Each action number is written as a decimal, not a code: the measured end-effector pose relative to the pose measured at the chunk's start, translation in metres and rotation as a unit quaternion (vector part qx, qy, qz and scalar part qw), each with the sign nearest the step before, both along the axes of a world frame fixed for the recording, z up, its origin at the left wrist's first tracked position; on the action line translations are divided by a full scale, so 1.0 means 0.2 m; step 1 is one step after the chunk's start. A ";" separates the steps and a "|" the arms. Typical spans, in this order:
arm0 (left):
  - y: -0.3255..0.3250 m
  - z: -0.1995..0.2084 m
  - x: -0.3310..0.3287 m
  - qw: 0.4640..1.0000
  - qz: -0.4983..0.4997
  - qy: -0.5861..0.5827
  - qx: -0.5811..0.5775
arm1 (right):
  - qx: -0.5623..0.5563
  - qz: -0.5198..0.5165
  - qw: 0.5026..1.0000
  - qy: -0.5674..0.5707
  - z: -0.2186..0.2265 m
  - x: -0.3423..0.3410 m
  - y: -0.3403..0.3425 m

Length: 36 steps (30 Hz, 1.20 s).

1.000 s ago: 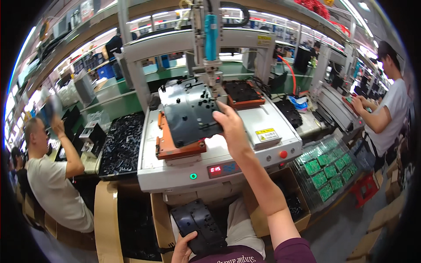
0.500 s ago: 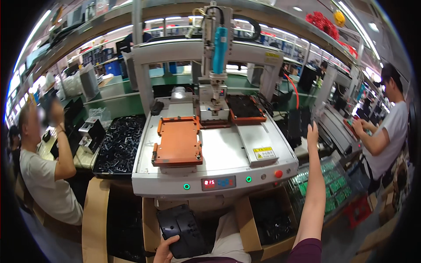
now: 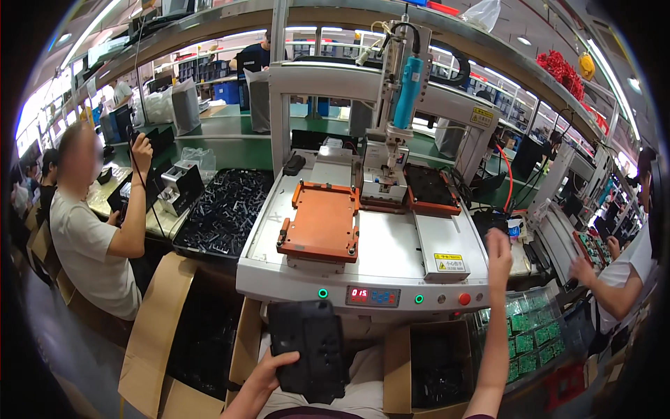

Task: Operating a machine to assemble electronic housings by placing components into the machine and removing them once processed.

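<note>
My left hand [image 3: 271, 370] grips a black plastic cover [image 3: 307, 342] by its left edge, thumb on top, above my lap. The cover stands tilted, with small holes and raised spots on its face. My right arm reaches forward to the machine's right side. There my right hand [image 3: 498, 246] is raised and blurred beside a dark object [image 3: 490, 222]; its fingers do not show clearly. On the white bench machine [image 3: 387, 244], the left orange fixture [image 3: 322, 220] is bare. A black part [image 3: 433, 185] lies in the right orange fixture, beside the machine's vertical head [image 3: 407, 94].
A black tray of small dark parts [image 3: 223, 213] stands left of the machine. Open cardboard boxes [image 3: 157, 321] [image 3: 398, 370] flank my legs. Green circuit boards [image 3: 534, 335] lie at right. Co-workers sit on the left [image 3: 98, 223] and right [image 3: 621, 279].
The view has swung left. My left hand has lifted the black cover more upright. At right, the dark panel that stood near my right hand now shows lower, and that hand's fingers look more curled.
</note>
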<state>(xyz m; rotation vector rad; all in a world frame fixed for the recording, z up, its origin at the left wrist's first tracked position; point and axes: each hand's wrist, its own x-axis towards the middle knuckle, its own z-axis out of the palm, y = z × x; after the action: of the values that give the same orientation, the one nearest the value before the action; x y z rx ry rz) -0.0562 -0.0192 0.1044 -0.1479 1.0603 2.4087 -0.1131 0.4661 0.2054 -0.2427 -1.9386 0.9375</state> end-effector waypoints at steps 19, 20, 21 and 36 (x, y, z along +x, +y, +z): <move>0.07 0.33 -0.19 0.981 -0.039 0.149 0.119 | -0.345 0.316 0.863 -0.191 0.07 0.21 -1.15; 0.06 0.33 -0.21 0.962 0.038 0.272 0.002 | -0.300 0.317 0.883 -0.175 0.14 0.14 -1.13; 0.05 0.34 -0.24 0.908 0.111 0.387 -0.115 | -0.253 0.316 0.901 -0.155 0.24 0.04 -1.13; 0.31 0.51 -0.78 0.501 0.127 0.662 -0.544 | -0.170 0.237 0.868 -0.402 0.21 -0.77 -1.08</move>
<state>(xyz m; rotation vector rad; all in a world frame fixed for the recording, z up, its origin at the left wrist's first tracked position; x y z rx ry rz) -0.2119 0.0430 0.2071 1.4332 3.2087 1.1492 -0.2668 0.2494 0.2465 -0.4201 -2.6487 1.7086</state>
